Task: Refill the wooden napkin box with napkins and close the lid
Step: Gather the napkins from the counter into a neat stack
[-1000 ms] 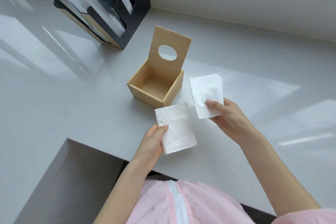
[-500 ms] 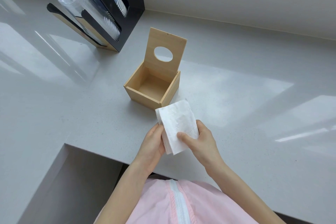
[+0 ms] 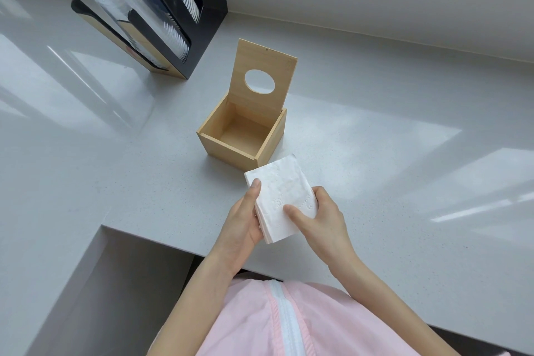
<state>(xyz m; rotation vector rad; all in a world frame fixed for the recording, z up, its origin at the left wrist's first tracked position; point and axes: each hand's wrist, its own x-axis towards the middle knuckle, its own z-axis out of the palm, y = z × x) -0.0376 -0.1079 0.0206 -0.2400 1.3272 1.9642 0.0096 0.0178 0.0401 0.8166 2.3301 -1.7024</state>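
A wooden napkin box (image 3: 231, 150) stands on the grey counter with nothing inside it. Its lid (image 3: 264, 66), which has an oval hole, is tipped up and back. Just in front of the box's near right corner I hold a white stack of napkins (image 3: 281, 196) above the counter. My left hand (image 3: 242, 217) grips the stack's left edge, thumb on top. My right hand (image 3: 320, 220) holds its right edge, thumb pressed on the top sheet.
A black cup and lid dispenser (image 3: 161, 9) with clear and paper cups stands at the back left. The counter (image 3: 404, 182) has a step down at its front left edge, and a wall runs along the back.
A second ago my right hand held a separate napkin to the right. It laid that napkin on the stack, and both hands now hold the stack together.
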